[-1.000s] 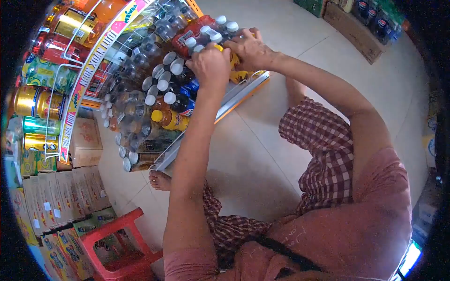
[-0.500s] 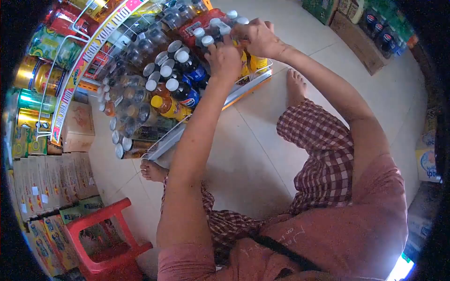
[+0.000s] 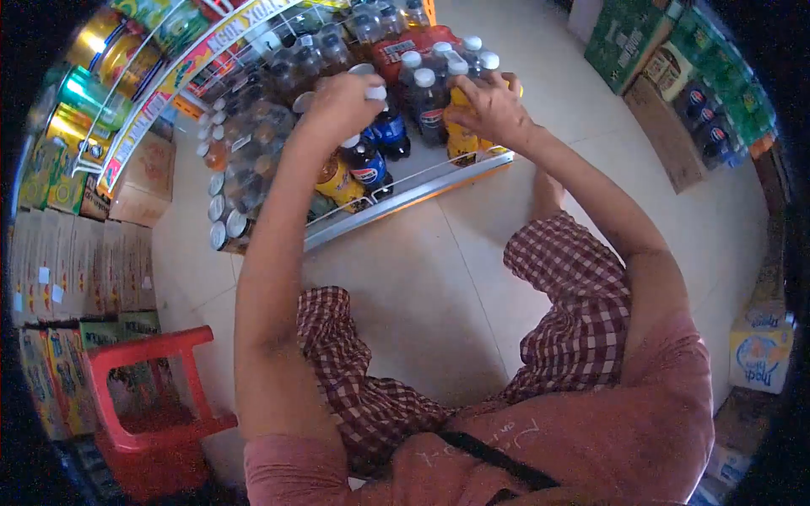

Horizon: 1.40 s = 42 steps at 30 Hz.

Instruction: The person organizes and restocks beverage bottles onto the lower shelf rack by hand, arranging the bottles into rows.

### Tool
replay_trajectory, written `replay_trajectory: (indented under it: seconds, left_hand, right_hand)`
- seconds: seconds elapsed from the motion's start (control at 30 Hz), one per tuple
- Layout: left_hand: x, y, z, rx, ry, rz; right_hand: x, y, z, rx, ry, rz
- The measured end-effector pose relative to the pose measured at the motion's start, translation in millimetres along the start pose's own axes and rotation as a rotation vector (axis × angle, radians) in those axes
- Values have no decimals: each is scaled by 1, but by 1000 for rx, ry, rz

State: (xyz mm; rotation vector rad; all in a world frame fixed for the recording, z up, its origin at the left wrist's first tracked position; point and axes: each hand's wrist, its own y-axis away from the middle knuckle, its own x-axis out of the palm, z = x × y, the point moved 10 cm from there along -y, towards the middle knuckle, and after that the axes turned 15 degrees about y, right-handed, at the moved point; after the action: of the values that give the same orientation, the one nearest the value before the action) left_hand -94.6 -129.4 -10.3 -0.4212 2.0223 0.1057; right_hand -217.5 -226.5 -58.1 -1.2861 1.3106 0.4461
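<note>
My left hand (image 3: 339, 108) reaches over the front rows of drinks on the lower shelf. Its fingers close around the white cap of a blue-labelled cola bottle (image 3: 390, 128). In front of it stands another cola bottle (image 3: 368, 169), beside a bottle with a yellow label (image 3: 339, 187). My right hand (image 3: 496, 108) is at the shelf's right front corner, fingers curled over the top of a yellow bottle (image 3: 461, 139). Between the hands stands a dark cola bottle (image 3: 430, 110) with a white cap. My palms hide part of both grips.
A wire rail and metal edge (image 3: 405, 201) run along the shelf front. Behind the bottles lies a red pack (image 3: 413, 49). A red plastic stool (image 3: 152, 405) stands at left near stacked cartons (image 3: 80, 261). More cartons and bottles (image 3: 696, 110) line the right side.
My left hand has moved left, from the white-capped bottles at the right to a cola bottle. My right hand has come down onto the yellow bottle. The camera view has shifted.
</note>
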Motion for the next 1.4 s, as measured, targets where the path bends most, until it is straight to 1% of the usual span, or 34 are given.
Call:
replay_trajectory:
  seconds: [0.03, 0.1, 0.13, 0.17, 0.2, 0.23, 0.27, 0.3, 0.33, 0.37, 0.4, 0.47, 0.53, 0.57, 0.6, 0.63, 0.67, 0.7, 0.73, 0.77, 0.8, 0.83, 0.9, 0.93, 1.0, 1.13, 1.2, 1.23, 1.27, 1.3, 1.33, 1.4]
  left_hand:
    - [-9, 6, 14, -96, -116, -19]
    - [-9, 27, 24, -191, -277, 28]
    - [4, 23, 46, -198, -282, 87]
    - [14, 20, 66, -206, -271, 75]
    - [20, 23, 61, -217, -227, 101]
    - [26, 25, 56, -226, -181, 131]
    - [20, 28, 53, -261, -192, 45]
    - [17, 28, 44, -267, -182, 43]
    - [16, 28, 39, -273, -229, 51]
    - [15, 27, 33, -278, -278, 59]
    - [15, 24, 29, -283, -277, 55]
    - [11, 16, 12, -199, -283, -14]
    - [5, 12, -4, -118, -246, -77]
    - [9, 8, -2, -120, -240, -74]
    - [13, 1, -2, -92, -207, -78]
    - [18, -5, -3, -63, -173, -83]
    - [29, -11, -2, -94, -189, -67]
    - [35, -14, -5, -94, -183, -68]
    - [41, -17, -7, -110, -145, -64]
    - [45, -19, -7, -126, -111, -60]
    - [44, -16, -13, -103, -106, -109]
    - [47, -18, -15, -101, -108, -107]
    - [51, -20, -18, -120, -97, -95]
    - [54, -21, -20, -115, -100, -90]
    - [54, -19, -23, -112, -90, -118]
    - [57, -18, -23, -97, -25, -140]
    - [69, -27, -8, -128, 63, -29]
    - [64, -30, -2, -130, 63, -37]
    - [65, -33, 2, -108, 118, 39]
    - [64, -32, 2, -82, 174, 112]
    - [52, -31, 5, -61, 148, 90]
    - [26, -26, 8, 40, 136, 80]
  right_hand:
    - [1, 0, -2, 25, 49, -23]
    - [-12, -4, 1, 76, 131, -68]
    - [-20, -6, 7, 61, 134, -75]
    - [-33, -9, 17, 1, 73, -142]
    - [-43, -11, 27, -60, 15, -205]
    - [-44, -14, 39, -118, -2, -195]
    - [-43, -16, 51, -155, -92, -136]
    - [-41, -19, 62, -188, -185, -77]
    - [-34, -25, 75, -257, -393, -51]
    - [-27, -25, 80, -265, -392, -48]
    - [-30, -24, 88, -247, -422, 0]
    - [-21, -27, 91, -168, -460, 120]
    - [-13, -35, 81, -110, -563, 109]
    - [-9, -37, 71, -94, -578, 135]
    - [-3, -36, 65, -94, -573, 142]
    - [-6, -36, 60, -124, -488, 61]
    - [-9, -35, 57, -154, -403, -21]
    - [-11, -33, 55, -140, -362, 28]
    - [-9, -31, 53, -142, -359, 30]
    - [-9, -28, 54, -187, -329, 0]
    - [-9, -26, 55, -231, -299, -31]
    - [-3, -25, 51, -227, -300, -32]
    - [0, -21, 54, -298, -221, -68]
    - [-1, -20, 53, -291, -222, -68]
    - [-1, -21, 43, -203, -165, -32]
    - [-8, -18, 34, -196, -123, -17]
    - [3, -19, 30, -149, -149, 112]
    - [3, -19, 28, -120, -135, 195]
    - [-1, -19, 29, -124, -129, 190]
    - [-12, -21, 27, -110, -203, 154]
    - [-24, -24, 26, -98, -274, 116]
    - [-41, -33, 28, -91, -254, 135]
